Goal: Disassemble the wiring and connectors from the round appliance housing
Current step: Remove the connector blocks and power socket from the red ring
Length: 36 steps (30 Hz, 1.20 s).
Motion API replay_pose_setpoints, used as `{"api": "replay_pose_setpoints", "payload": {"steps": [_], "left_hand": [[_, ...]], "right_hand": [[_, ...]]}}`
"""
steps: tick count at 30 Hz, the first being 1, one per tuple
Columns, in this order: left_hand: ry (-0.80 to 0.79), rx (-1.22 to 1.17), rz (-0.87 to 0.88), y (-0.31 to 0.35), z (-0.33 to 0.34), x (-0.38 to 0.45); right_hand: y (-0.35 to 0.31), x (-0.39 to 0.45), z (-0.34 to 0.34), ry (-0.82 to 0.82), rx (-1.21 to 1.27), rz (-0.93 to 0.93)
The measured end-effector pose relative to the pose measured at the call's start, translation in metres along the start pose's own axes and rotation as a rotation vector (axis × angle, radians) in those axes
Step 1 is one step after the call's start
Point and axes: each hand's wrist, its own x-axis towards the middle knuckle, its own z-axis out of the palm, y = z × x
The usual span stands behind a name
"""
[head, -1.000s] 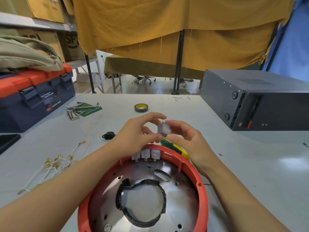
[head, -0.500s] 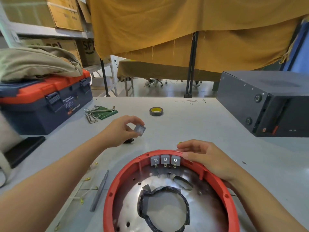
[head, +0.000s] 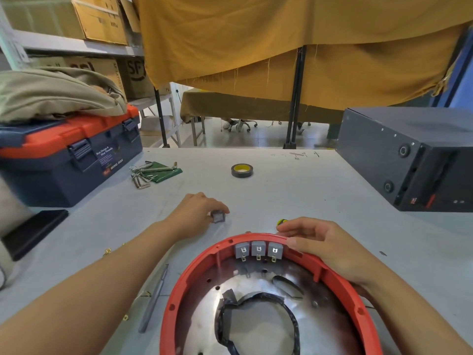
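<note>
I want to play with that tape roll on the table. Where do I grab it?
Come down from above. The tape roll lies flat on the table with its hole facing up. Put one finger in the hole and your thumb on the outer wall, then pinch the ring.

- Round red housing point(head: 176, 298): set on the grey table point(head: 294, 190), open side up. A metal plate point(head: 258, 285) is seen inside, with a black-taped opening point(head: 225, 311).
- Three grey connectors point(head: 259, 249): seated side by side on the far inner wall.
- Right hand point(head: 325, 242): laid over the far right rim, fingers relaxed, just beside the connectors.
- Left hand point(head: 197, 211): a loose grey connector block point(head: 218, 217) is pinched at the fingertips, low at the table; contact cannot be told.
- Grey slim tool point(head: 153, 295): laid left of the housing.
- Tape roll point(head: 242, 170), hex keys point(head: 143, 176), toolbox point(head: 64, 165), dark case point(head: 409, 155): placed further back.
</note>
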Motion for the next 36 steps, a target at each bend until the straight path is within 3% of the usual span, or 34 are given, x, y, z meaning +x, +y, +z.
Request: {"api": "replay_pose_setpoints", "payload": {"steps": [13,18,22,25,36], "left_hand": [[-0.057,-0.039,-0.016,0.006,-0.008,-0.007],[0.07,-0.419,-0.004,0.046,-0.032,-0.017],[-0.088,-0.571,0.092,0.09,-0.048,-0.029],[-0.126,-0.538,0.136,0.108,-0.049,-0.039],[0.119,-0.329,0.164,0.116,-0.032,-0.051]], "right_hand": [[0.001,0.0,0.0,-0.006,0.002,0.003],[-0.001,-0.002,0.0,0.008,-0.038,-0.01],[-0.004,-0.004,-0.001,0.045,-0.165,-0.051],[-0.006,-0.005,-0.001,0.051,-0.22,-0.076],[-0.013,-0.007,0.0,0.057,-0.415,-0.138]]}}
